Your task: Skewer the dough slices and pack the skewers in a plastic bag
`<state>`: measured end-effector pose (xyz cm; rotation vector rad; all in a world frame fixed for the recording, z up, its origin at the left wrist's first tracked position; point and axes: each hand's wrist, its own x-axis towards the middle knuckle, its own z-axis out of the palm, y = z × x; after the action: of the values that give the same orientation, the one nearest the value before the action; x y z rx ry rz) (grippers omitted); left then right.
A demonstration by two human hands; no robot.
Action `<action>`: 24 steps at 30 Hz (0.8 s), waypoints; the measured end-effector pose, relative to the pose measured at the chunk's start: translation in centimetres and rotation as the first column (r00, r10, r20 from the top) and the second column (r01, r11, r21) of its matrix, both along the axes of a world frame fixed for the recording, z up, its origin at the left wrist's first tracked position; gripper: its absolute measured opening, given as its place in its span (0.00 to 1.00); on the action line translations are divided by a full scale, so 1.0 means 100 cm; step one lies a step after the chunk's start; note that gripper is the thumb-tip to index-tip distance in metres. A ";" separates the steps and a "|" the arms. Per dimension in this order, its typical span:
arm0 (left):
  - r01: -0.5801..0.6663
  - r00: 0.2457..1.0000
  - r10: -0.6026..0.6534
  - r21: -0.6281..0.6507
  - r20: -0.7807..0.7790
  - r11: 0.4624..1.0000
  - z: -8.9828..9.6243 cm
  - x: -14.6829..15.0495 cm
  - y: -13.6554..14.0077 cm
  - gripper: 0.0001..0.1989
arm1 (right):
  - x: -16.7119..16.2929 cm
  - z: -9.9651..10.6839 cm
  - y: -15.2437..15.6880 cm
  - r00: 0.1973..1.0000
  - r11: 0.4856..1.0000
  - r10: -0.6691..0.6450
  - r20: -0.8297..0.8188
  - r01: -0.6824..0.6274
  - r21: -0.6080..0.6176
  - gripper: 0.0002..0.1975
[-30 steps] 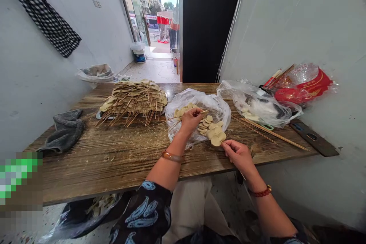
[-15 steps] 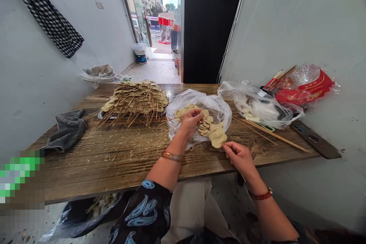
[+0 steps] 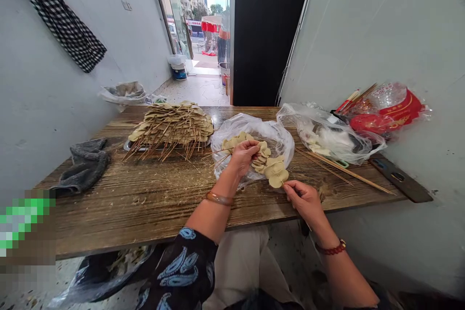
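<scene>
My right hand (image 3: 304, 199) pinches a thin wooden skewer threaded with several pale, round potato slices (image 3: 276, 174); its lower end shows beneath the hand. Over an opened clear plastic bag (image 3: 283, 135), my left hand (image 3: 244, 156) is closed, with thumb and forefinger pinched at a potato slice (image 3: 263, 147). More loose slices (image 3: 260, 162) lie in the bag just below those fingertips. A couple of skewers stick out of the bag's left side. To the left, a big heap of filled skewers (image 3: 174, 126) is stacked on a metal tray (image 3: 127, 146).
Bare skewers (image 3: 348, 172) lie on the wooden table (image 3: 163, 203), right of the bag. Beyond them are another plastic bag (image 3: 337, 140), red packaging (image 3: 388, 111) and a phone (image 3: 401, 179). A grey cloth (image 3: 85, 164) rests at the left; a lined bin (image 3: 119, 271) stands below.
My left hand has shifted slightly right and down over the bag, and less of the slice at its fingertips shows. My right hand and its skewer have hardly moved.
</scene>
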<state>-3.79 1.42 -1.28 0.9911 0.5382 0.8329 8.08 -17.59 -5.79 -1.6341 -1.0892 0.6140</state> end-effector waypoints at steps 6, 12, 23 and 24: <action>-0.084 0.994 0.094 0.144 -0.063 0.986 0.000 0.002 0.000 0.12 | -0.001 0.002 0.001 1.000 1.000 -0.014 0.015 0.014 -0.008 0.17; -0.095 0.989 0.127 0.311 -0.082 0.946 -0.003 0.004 0.003 0.09 | 0.000 0.003 0.002 1.000 1.000 -0.008 0.019 0.008 -0.011 0.18; -0.036 0.982 0.112 0.436 -0.149 0.899 -0.009 0.005 0.005 0.13 | 0.001 0.000 0.002 0.999 1.000 -0.013 0.032 0.013 -0.014 0.19; -0.035 0.979 0.124 0.461 -0.165 0.887 -0.009 0.005 0.005 0.13 | 0.001 0.000 0.003 0.999 1.000 -0.016 0.028 0.016 -0.015 0.19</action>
<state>-3.32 1.94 -2.18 1.5023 0.5604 0.9687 8.17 -17.33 -5.77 -1.6672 -1.0931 0.5923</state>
